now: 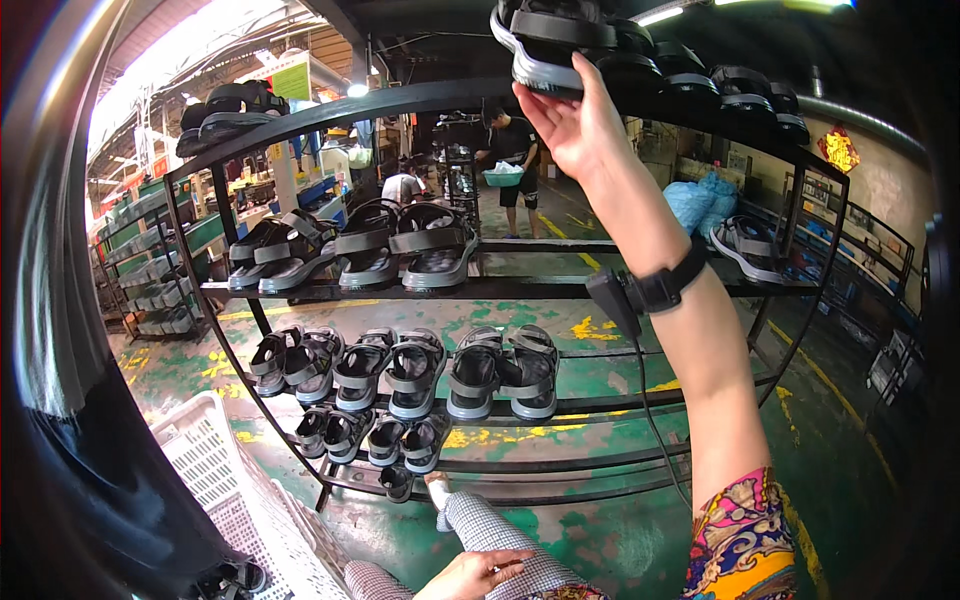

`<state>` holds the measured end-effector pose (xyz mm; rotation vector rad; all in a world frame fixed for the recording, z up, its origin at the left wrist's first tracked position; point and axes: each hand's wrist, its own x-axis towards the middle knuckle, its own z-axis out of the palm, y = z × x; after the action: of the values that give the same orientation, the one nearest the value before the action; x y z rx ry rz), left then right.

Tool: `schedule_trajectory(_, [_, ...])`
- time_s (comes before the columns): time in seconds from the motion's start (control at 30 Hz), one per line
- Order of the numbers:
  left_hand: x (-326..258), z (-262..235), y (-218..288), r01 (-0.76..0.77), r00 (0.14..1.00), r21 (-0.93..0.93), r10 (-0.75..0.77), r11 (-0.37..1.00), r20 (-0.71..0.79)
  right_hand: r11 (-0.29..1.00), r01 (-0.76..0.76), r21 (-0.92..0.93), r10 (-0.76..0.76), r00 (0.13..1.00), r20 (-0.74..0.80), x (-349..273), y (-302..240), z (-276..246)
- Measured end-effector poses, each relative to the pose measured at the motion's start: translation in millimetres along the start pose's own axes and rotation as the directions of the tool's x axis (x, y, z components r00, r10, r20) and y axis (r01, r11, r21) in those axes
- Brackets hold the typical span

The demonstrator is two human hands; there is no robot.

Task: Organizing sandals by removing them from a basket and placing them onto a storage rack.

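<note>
Reaching up, right hand point(575, 125) fingers point(535, 100) under black sandal point(548, 45), top shelf point(420, 97)

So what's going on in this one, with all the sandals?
A person seated before a black metal rack reaches up with the right hand, touching the sole of a grey sandal on the top shelf. The left hand rests open on a checked trouser leg. Lower shelves hold rows of paired sandals, and a white plastic crate sits at lower left.
</note>
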<state>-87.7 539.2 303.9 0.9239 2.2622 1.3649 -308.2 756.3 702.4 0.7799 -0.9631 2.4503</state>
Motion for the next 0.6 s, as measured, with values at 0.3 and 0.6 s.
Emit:
schedule_trajectory(0.3, [-25, 14, -24, 0.067, 0.996, -0.162, -0.074, 0.985, -0.041, 0.920, 0.033, -0.390, -0.101, 0.983, -0.154, 48, 6, -5])
schedule_trajectory(0.6, [-60, -5, 6, 0.180, 0.979, -0.128, -0.190, 0.975, -0.077, 0.819, 0.005, -0.574, 0.160, 0.958, 0.237, -46, 47, -13])
